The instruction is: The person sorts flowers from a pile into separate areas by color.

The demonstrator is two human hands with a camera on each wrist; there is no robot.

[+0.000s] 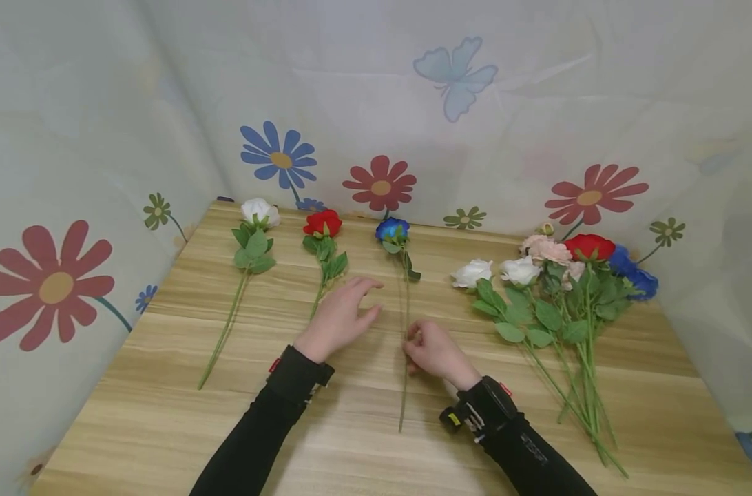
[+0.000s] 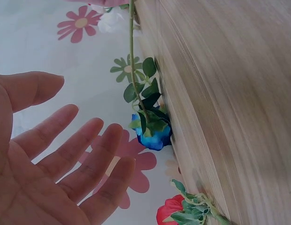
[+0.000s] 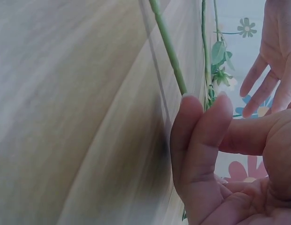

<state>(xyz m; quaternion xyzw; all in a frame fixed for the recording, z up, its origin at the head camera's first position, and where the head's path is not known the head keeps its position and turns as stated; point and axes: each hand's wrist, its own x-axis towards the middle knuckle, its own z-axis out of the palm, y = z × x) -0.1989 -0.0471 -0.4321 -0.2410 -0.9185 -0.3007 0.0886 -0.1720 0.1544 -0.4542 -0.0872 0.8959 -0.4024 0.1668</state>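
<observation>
My right hand (image 1: pixel 436 353) pinches the thin green stem of a blue artificial rose (image 1: pixel 392 231) partway along its length. In the right wrist view, thumb and fingertips meet on this stem (image 3: pixel 170 49), which runs close over the wood. To the left, my left hand (image 1: pixel 343 311) has its fingers spread and holds nothing; its palm shows in the left wrist view. That hand overlaps the lower stem of a red artificial rose (image 1: pixel 323 222) in the head view. Farther left lies a white artificial rose (image 1: pixel 260 211), its stem toward the near edge.
A bunch of artificial flowers lies on the right of the wooden table (image 1: pixel 153 420): white roses (image 1: pixel 520 271), pink blooms (image 1: pixel 546 249), a red one (image 1: pixel 589 246) and blue ones (image 1: pixel 633 272), with stems crossing. A flower-printed white curtain (image 1: pixel 351 83) hangs around the back and sides.
</observation>
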